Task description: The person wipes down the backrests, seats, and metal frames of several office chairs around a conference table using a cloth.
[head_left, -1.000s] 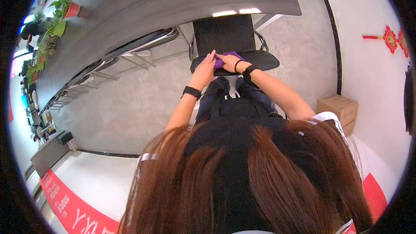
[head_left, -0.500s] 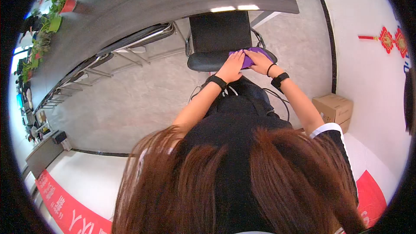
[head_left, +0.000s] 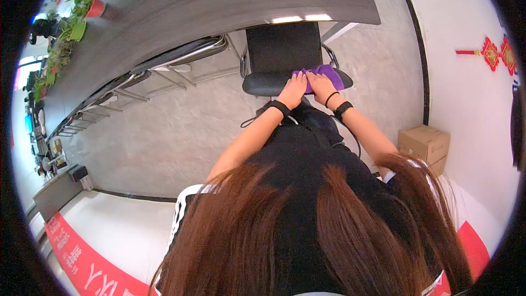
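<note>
A rumpled purple cloth (head_left: 335, 78) lies over the front of the black chair seat (head_left: 260, 84). My right hand (head_left: 322, 86) rests on the cloth with its fingers closed on it, and folds bunch up to its right. Beside it, my left hand (head_left: 293, 90) has its fingers close together on the cloth's left end. The two hands nearly touch at the fingertips. Under my palms, the cloth and part of the seat edge are hidden. A black band circles each wrist.
Behind the chair stands a long dark table (head_left: 219, 5), with potted plants (head_left: 95, 7) along its far left side. Folding chairs (head_left: 175, 57) are tucked under it. A cardboard box (head_left: 423, 142) sits by the right wall. A red banner (head_left: 82, 260) shows at lower left.
Both hands have drawn slightly back toward my body and closer together. More of the purple cloth now shows to the right of my right hand. The view has shifted a little.
</note>
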Available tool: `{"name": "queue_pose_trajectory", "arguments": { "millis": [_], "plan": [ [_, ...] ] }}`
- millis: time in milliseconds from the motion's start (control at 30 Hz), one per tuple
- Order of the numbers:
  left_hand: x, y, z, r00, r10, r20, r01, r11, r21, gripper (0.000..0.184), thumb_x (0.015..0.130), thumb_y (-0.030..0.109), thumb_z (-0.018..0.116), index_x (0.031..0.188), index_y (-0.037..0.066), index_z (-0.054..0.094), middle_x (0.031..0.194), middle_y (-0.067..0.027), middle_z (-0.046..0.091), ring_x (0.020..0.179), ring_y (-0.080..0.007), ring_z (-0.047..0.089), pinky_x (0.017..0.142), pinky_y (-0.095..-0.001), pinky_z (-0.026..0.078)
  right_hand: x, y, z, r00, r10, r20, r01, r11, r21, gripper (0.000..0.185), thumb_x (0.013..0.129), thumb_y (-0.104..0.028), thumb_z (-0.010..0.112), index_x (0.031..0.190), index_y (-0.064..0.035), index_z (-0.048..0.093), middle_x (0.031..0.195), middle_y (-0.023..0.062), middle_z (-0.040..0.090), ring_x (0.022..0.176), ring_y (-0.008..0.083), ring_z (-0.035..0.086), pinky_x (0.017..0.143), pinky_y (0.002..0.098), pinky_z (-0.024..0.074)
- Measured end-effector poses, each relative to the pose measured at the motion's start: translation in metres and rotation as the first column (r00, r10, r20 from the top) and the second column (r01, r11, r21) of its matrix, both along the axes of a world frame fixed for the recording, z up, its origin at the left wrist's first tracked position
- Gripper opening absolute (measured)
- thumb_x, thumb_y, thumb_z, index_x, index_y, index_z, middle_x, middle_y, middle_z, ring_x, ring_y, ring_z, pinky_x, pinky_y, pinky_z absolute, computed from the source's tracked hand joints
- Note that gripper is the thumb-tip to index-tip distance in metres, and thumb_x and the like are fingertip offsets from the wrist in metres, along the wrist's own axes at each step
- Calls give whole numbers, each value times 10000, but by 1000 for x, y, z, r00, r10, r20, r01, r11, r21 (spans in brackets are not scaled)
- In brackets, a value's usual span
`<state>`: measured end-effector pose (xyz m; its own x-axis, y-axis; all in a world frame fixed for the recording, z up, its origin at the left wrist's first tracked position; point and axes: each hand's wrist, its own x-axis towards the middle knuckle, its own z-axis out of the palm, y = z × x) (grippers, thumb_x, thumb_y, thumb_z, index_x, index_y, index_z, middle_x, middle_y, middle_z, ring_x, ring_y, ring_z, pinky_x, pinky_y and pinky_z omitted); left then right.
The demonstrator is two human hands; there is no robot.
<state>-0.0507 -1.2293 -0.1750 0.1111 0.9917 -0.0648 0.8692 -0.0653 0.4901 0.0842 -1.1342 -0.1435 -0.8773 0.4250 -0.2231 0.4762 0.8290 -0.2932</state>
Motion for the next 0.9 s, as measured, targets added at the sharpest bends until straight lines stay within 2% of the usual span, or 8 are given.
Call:
{"name": "queue_pose_trajectory", "arguments": {
  "millis": [133, 267, 433, 533, 567, 700, 767, 900],
  "plan": [
    [-1, 3, -3, 996, -37, -84, 35, 999, -28, 593, 727, -22, 502, 1293, -163, 397, 1351, -323, 430, 1269, -407, 434, 1104, -442, 326, -2, 3, -3, 996, 45, 77, -45, 999, 2, 591, 682, 44, 612, 1250, 59, 452, 1204, 226, 579, 1058, 345, 596, 919, 414, 458],
    [-10, 12, 1, 998, -8, -65, 4, 999, -51, 587, 737, -19, 496, 1300, -155, 403, 1358, -315, 429, 1271, -408, 435, 1104, -441, 326, -8, 13, -6, 991, 100, 88, -106, 992, 68, 561, 696, 27, 614, 1234, 60, 460, 1178, 230, 588, 1032, 329, 611, 877, 405, 480],
    [-32, 36, -4, 989, -34, -142, 32, 999, -19, 582, 776, 5, 483, 1336, -118, 386, 1381, -299, 413, 1268, -434, 425, 1092, -449, 340, -31, 39, -6, 990, 115, 79, -123, 987, 102, 445, 718, 16, 601, 1150, 48, 501, 1081, 221, 625, 913, 338, 647, 769, 416, 519],
    [-44, 57, 6, 997, 40, -73, -44, 997, -63, 571, 802, 37, 485, 1343, -111, 383, 1386, -281, 419, 1274, -424, 422, 1089, -456, 341, -46, 62, 0, 993, 110, 43, -114, 989, 95, 375, 724, 15, 602, 1089, 36, 520, 964, 215, 653, 846, 360, 654, 721, 436, 529],
    [-49, 61, 5, 995, 44, -88, -44, 999, 1, 551, 816, 58, 492, 1332, -111, 398, 1380, -265, 436, 1283, -383, 429, 1088, -458, 341, -51, 70, 4, 993, 109, 38, -112, 989, 91, 368, 725, 15, 602, 1083, 34, 522, 938, 214, 657, 837, 365, 655, 715, 439, 529],
    [-64, 91, -22, 976, 6, -216, 7, 998, 58, 520, 821, 64, 487, 1310, -101, 424, 1359, -265, 457, 1276, -347, 450, 1081, -471, 347, -72, 94, 21, 988, 112, 103, -120, 990, 68, 285, 753, -1, 596, 1029, 28, 534, 892, 205, 665, 854, 358, 661, 716, 438, 537],
    [-66, 101, -21, 990, 46, -136, -38, 998, 57, 525, 814, 58, 489, 1310, -101, 425, 1355, -264, 459, 1276, -354, 446, 1076, -474, 351, -76, 110, 18, 985, 117, 124, -126, 990, 70, 264, 759, -2, 588, 1019, 23, 544, 922, 209, 664, 871, 353, 662, 724, 436, 539],
    [-63, 118, 0, 990, 139, -12, -139, 990, -28, 538, 788, 48, 503, 1302, -95, 440, 1347, -271, 463, 1274, -398, 431, 1081, -485, 341, -75, 132, 11, 987, 157, 22, -158, 985, 63, 339, 736, -5, 603, 1064, 37, 532, 976, 202, 653, 864, 351, 660, 721, 428, 538]
  ]
}}
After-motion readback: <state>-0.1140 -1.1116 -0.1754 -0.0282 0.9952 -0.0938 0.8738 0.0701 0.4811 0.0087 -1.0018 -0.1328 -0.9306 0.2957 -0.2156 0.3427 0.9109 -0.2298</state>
